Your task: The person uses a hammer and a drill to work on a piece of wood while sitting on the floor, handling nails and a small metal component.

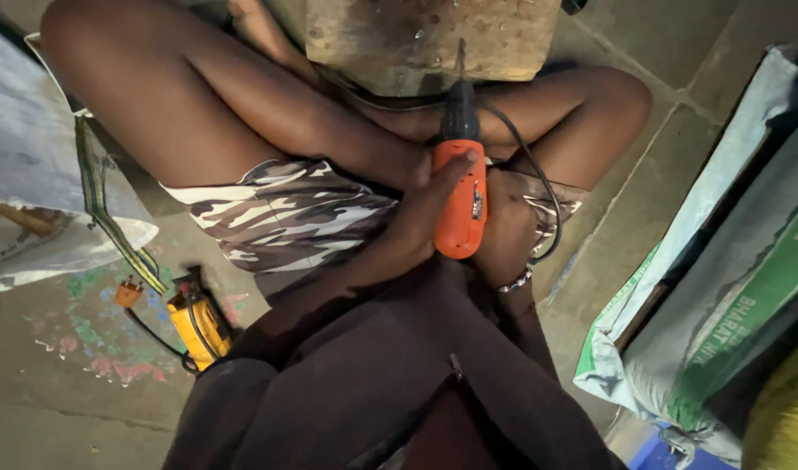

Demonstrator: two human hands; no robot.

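An orange corded electric drill (461,198) sits upright in the lap of a person seated on the floor, its dark chuck and bit pointing away from the camera and meeting the near edge of a worn wooden block (434,35) held between the knees. The left hand (425,204) is closed over the drill's orange body from the left side, fingers curled across the casing. The right hand (503,231) lies behind and under the drill on the right; it is pressed to the tool, but how tightly it grips cannot be told, since the drill hides the fingers. A beaded bracelet (514,280) circles the right wrist. One black cord (538,178) loops from the drill round the right side of the lap. The person wears camouflage shorts (286,218) and a dark top.

On the floor to the left lies one yellow power tool (198,326) with its own black cable and a small orange plug (128,292) just beside it. Further left rests a pale woven sack (33,174) with a green and yellow striped edge. Along the right edge lie more woven sacks (730,287), white and grey with a green printed band; their count is unclear. A blue patch shows at the bottom right corner.

The floor (643,183) is grey concrete slabs with visible joints, marked on the left by faded pink and green chalk-like stains. The light is dim.
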